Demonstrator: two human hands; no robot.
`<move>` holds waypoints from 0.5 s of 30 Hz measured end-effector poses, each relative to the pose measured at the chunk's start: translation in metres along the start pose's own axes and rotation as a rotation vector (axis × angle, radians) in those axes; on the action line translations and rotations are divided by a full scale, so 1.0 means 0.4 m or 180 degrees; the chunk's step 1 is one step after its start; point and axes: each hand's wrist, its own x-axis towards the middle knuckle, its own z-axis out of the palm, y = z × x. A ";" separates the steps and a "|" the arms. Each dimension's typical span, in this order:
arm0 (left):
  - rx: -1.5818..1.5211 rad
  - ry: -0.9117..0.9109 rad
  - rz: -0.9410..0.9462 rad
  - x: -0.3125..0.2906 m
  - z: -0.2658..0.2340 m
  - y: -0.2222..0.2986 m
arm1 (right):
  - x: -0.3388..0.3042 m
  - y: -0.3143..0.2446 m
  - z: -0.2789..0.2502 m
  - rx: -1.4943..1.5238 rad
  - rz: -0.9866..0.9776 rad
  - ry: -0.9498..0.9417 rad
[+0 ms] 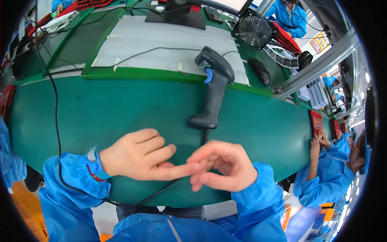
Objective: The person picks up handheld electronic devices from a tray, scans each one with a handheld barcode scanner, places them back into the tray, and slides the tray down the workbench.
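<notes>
My left hand (139, 155) is partly closed above the near part of the green work surface. Its index finger points right while the other fingers curl in, and nothing shows in it. The fingertips of my right hand (225, 165) close around the tip of that index finger. A blue wrist strap (95, 163) circles my left wrist. Just beyond my hands, a dark grey barcode scanner (215, 88) with a blue trigger lies on the surface. Its coiled cord (206, 136) runs down behind my right hand.
A black cable (55, 101) loops down the left side and across my lap. A green-edged white board (161, 36) lies at the back with a monitor stand (176, 18). Right of it are a black mouse (260, 71) and a fan (254, 30). A co-worker (328, 177) handles a red tray (316, 122).
</notes>
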 end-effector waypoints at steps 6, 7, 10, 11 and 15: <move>-0.0053 -0.0144 0.0090 -0.033 0.027 -0.037 | 0.029 0.033 -0.005 0.0266 0.0065 -0.0019; -0.0089 -0.0149 0.0066 -0.039 0.034 -0.041 | 0.034 0.042 -0.007 0.0279 0.0020 -0.0043; -0.0081 -0.0228 0.0038 -0.052 0.044 -0.035 | 0.044 0.069 -0.017 0.0448 0.0089 -0.0106; -0.0071 -0.0231 -0.0021 -0.054 0.050 -0.031 | 0.046 0.078 -0.018 0.0465 0.0117 -0.0094; -0.0024 -0.0179 -0.0074 -0.061 0.070 -0.028 | 0.056 0.102 -0.014 0.0800 0.0359 -0.0086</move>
